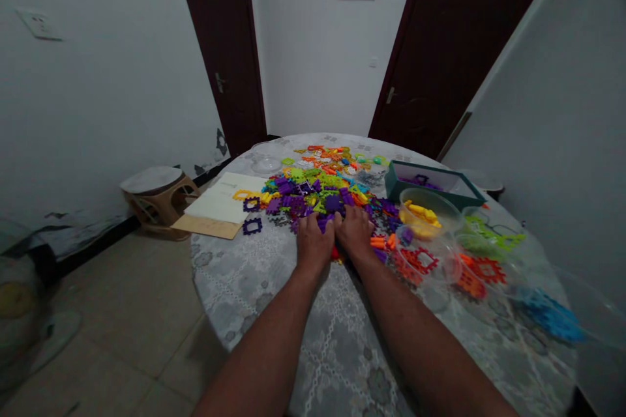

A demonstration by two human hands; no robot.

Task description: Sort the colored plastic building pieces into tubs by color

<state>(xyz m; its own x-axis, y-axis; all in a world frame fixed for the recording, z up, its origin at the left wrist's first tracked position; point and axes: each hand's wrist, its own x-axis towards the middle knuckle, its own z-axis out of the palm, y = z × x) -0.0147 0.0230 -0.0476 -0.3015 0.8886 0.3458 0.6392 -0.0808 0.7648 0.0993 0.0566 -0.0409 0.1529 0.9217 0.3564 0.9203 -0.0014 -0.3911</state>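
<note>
Both of my hands reach to the near side of a heap of colourful plastic building pieces point(320, 182). My left hand point(313, 242) has its fingers curled over purple plastic pieces point(323, 222) at the heap's edge. Close beside it, my right hand point(356, 232) is bent over purple pieces too, its thumb near the left thumb. The fingertips of both hands are partly hidden among the pieces. Two square purple frame pieces point(252, 227) lie left of the heap, and orange pieces point(383, 243) lie just right of my right hand.
Right of the heap stand a green box point(440, 195) with purple pieces and clear tubs, one with yellow pieces point(421, 214); others hold red, lime and blue pieces point(552, 316). Papers point(220, 202) lie at the left edge of the round table point(264, 313). A stool point(156, 199) stands beyond.
</note>
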